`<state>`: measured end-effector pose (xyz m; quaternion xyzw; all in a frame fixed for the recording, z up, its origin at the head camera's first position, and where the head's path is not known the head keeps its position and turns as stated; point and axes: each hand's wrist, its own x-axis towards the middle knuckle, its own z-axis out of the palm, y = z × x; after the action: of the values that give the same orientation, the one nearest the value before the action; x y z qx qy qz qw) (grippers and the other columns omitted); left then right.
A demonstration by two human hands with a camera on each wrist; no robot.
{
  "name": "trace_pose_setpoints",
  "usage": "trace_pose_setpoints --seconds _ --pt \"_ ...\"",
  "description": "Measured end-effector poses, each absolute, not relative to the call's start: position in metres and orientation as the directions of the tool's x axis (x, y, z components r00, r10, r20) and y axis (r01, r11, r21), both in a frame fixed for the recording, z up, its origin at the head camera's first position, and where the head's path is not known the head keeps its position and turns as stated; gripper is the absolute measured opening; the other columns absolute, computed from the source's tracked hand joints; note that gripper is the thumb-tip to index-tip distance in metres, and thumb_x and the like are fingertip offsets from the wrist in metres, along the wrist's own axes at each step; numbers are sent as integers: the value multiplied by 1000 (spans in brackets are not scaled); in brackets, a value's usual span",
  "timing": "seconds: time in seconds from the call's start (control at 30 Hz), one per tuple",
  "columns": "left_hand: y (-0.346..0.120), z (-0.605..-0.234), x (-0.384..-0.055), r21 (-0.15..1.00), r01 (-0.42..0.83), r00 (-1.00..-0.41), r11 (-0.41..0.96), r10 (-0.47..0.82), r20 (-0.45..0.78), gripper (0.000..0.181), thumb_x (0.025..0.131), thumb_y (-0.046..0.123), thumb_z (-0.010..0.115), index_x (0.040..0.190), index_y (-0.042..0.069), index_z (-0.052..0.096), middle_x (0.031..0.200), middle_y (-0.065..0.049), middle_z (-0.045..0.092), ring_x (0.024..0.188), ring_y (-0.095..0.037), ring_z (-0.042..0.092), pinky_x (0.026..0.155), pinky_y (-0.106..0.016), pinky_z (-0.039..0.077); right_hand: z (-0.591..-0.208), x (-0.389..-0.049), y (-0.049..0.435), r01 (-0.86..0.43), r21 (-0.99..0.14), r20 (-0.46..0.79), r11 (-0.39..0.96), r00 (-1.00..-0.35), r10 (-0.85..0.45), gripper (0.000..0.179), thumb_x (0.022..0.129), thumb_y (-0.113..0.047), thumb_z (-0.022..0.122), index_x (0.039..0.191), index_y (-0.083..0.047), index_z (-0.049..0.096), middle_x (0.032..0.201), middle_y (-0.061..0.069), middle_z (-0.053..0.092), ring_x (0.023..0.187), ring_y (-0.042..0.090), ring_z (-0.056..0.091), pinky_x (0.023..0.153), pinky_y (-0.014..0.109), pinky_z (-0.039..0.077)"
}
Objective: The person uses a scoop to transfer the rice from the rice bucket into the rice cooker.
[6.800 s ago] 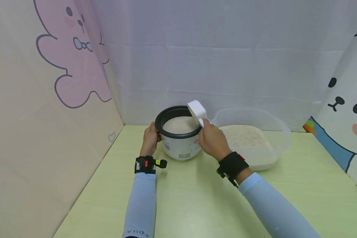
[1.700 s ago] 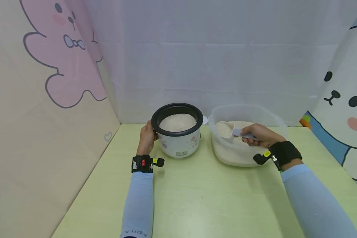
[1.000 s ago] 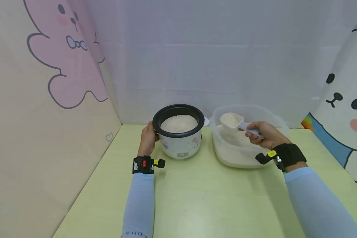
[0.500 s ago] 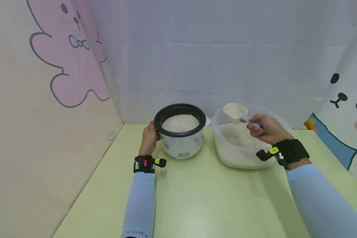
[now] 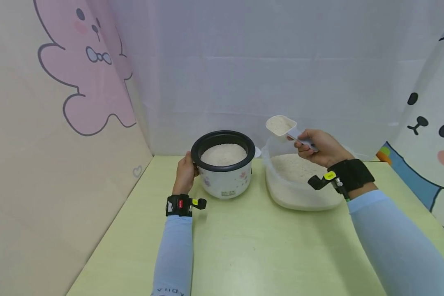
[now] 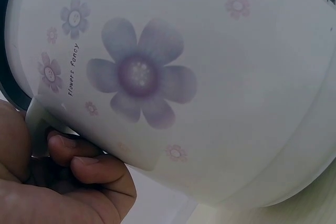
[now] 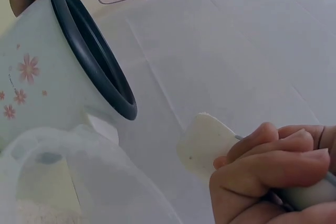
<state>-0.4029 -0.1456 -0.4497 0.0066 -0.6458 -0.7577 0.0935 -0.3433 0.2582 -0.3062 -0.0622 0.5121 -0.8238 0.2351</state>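
A white rice cooker (image 5: 225, 183) with a black rim and printed flowers stands on the table, its pot partly filled with white rice (image 5: 223, 155). My left hand (image 5: 185, 172) grips its left side handle (image 6: 39, 129), fingers curled under it in the left wrist view. My right hand (image 5: 323, 148) holds a white measuring scoop (image 5: 280, 127) by its handle, level and heaped with rice. The scoop is in the air above the back left of a translucent plastic tub (image 5: 299, 199) of rice. In the right wrist view the scoop (image 7: 202, 148) shows from outside, its contents hidden.
The tub stands right of the cooker, close beside it. The cooker's right handle (image 5: 257, 152) juts toward the tub's rim. A pale curtain (image 5: 222, 82) hangs behind the green table (image 5: 244, 246), with a cartoon-printed cloth (image 5: 92, 74) at the left.
My right hand has gone from pouring over the cooker to scooping in the tub, then lifted the filled scoop up and lately leftward. My left hand keeps its grip on the cooker's handle.
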Motion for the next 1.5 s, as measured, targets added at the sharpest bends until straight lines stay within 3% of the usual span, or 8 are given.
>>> trace_pose_setpoints --seconds 0.43,0.63,0.87,0.93,1.03,1.1,1.17,1.5 --pt "-143 -448 -403 980 156 -977 -121 -167 135 48 112 40 39 73 12 46 63 1 39 54 -14 37 57 -29 34 -291 -347 207 264 -933 -135 -243 -886 -444 32 108 -9 27 136 6 31 84 4 46 60 9 30 55 21 27" --pt "-143 -445 -404 981 153 -978 -121 -160 133 46 112 39 39 74 14 47 64 1 39 55 -14 38 57 -28 34 -290 -347 186 129 -987 -92 -94 -940 -329 35 106 -8 34 133 13 37 83 4 47 60 9 33 54 22 31" --pt "-142 -445 -402 981 145 -980 -130 -155 124 47 111 43 40 74 14 46 64 1 38 55 -14 38 58 -29 34 -295 -347 173 47 -998 -57 46 -964 -261 42 105 -9 37 137 18 33 81 3 48 60 8 34 55 23 32" --pt "-142 -445 -402 980 148 -980 -132 -153 127 46 111 41 40 74 14 46 64 1 38 55 -14 38 58 -30 33 -295 -346 171 24 -997 -43 80 -969 -245 37 104 -9 38 130 17 41 79 3 48 59 9 34 55 23 32" --pt "-142 -445 -403 979 153 -979 -133 -153 132 45 112 37 39 74 14 46 64 1 38 55 -14 38 57 -29 33 -297 -346 167 -3 -993 -22 114 -976 -216 23 103 -8 40 96 5 57 78 5 49 58 10 34 56 24 33" --pt "-143 -445 -403 979 151 -979 -134 -156 130 45 112 37 39 74 14 46 64 1 38 55 -13 38 57 -29 33 -298 -346 165 -18 -991 -9 132 -980 -201 31 102 -8 41 73 -7 53 78 6 50 58 11 35 56 25 33" --pt "-144 -445 -403 980 147 -979 -131 -158 126 46 112 38 39 74 14 46 65 1 38 56 -14 38 57 -29 33 -302 -347 163 -33 -989 5 145 -981 -195 41 102 -7 41 62 -15 43 78 7 50 59 13 36 57 27 33" --pt "-147 -448 -401 984 127 -982 -125 -157 107 46 111 44 40 76 14 48 67 1 39 57 -13 39 58 -28 34 -313 -351 150 -92 -967 47 236 -981 -190 40 103 -7 39 63 -16 37 74 6 47 62 16 34 61 32 32"
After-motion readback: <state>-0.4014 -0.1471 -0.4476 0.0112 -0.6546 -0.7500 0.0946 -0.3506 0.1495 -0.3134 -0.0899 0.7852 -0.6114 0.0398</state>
